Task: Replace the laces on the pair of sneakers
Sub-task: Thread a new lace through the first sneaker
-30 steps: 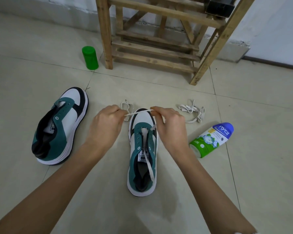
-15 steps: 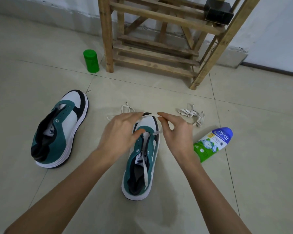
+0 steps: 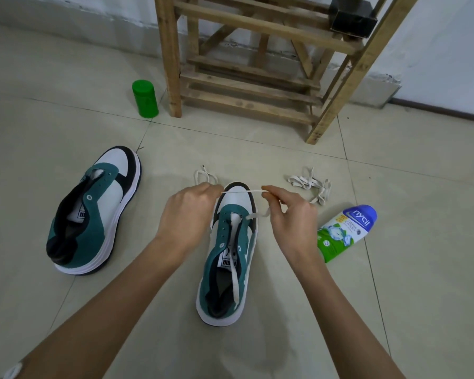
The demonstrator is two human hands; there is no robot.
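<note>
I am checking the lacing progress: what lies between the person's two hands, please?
In the head view, a taut stretch of white lace runs from the left hand to the right hand, crossing the toe of the middle sneaker.

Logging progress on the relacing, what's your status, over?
Left hand and right hand pinching the white lace, taut above the toe of the centre sneaker. One end trails down its tongue. Other sneaker unlaced. Loose lace and bottle lie aside.

Green-and-white left sneaker (image 3: 93, 214) sits unlaced. Centre sneaker (image 3: 227, 258) stands upright, a white lace (image 3: 241, 191) stretched taut above its toe. Loose lace (image 3: 311, 186) lies bundled right.
</note>
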